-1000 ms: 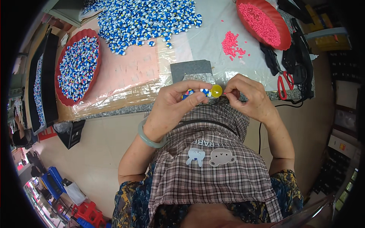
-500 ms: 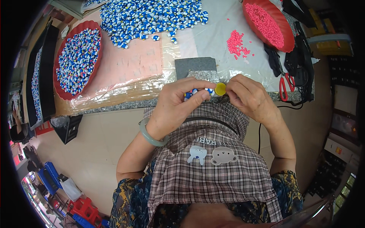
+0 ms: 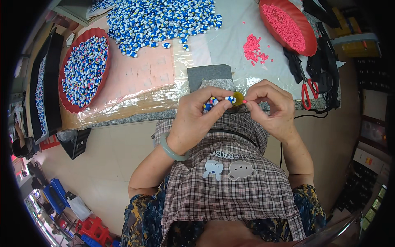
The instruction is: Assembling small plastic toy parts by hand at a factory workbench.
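My left hand (image 3: 192, 112) is closed around several small blue-and-white pieces (image 3: 208, 106) with touches of yellow. One such piece (image 3: 231, 99) sticks out from the pinch of its thumb and forefinger. Facing it, my right hand (image 3: 275, 108) pinches a tiny pink piece (image 3: 245, 101) between thumb and fingertip. A small round yellow dish (image 3: 238, 98) lies between the two hands, by the table's front edge. The pink piece is a short way from the blue-and-white one. What the dish holds is too small to tell.
A big heap of blue-and-white pieces (image 3: 164, 22) covers the far table. A red bowl (image 3: 108, 70) of finished-looking pieces stands left. Pink pieces (image 3: 253, 50) lie loose near another red bowl (image 3: 312, 51) at right. Red-handled scissors (image 3: 304, 96) and a grey pad (image 3: 197, 76) lie there too.
My right fingers have shifted slightly and turned, and a pink piece now shows in their pinch. The left hand has moved a little right with its blue-and-white pieces.
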Tool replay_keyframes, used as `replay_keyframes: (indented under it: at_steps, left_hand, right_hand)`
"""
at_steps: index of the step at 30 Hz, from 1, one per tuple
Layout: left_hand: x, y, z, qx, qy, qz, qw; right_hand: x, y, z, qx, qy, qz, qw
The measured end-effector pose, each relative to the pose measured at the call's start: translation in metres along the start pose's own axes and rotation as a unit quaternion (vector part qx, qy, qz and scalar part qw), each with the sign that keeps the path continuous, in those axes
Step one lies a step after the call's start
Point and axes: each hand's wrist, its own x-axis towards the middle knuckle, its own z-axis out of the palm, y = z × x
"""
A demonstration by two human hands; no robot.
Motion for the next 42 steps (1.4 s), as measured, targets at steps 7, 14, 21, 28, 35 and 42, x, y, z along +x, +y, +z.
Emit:
replay_keyframes:
  at_steps: [7, 14, 21, 28, 35, 42]
  left_hand:
    - [0.001, -0.008, 0.006, -0.021, 0.034, 0.019, 0.999]
    - [0.0, -0.001, 0.005, -0.017, 0.011, 0.007, 1.0]
    - [0.002, 0.004, 0.005, 0.167, 0.043, 0.159, 0.972]
    - [0.006, 0.006, 0.006, 0.18, 0.03, 0.187, 0.965]
    - [0.009, -0.001, -0.034, -0.254, -0.003, -0.074, 0.964]
    - [0.016, 0.003, -0.065, -0.331, 0.089, -0.051, 0.938]
  right_hand:
    - [0.0, -0.004, 0.015, -0.042, 0.035, -0.029, 0.998]
    - [-0.001, -0.005, 0.02, -0.102, 0.051, -0.066, 0.991]
    - [-0.002, -0.001, 0.016, -0.026, 0.026, -0.006, 0.999]
    - [-0.003, 0.001, 0.007, 0.034, 0.005, 0.088, 0.996]
    - [0.012, 0.069, -0.029, -0.114, 0.072, 0.085, 0.987]
    - [0.032, 0.09, -0.022, -0.263, 0.089, -0.05, 0.959]
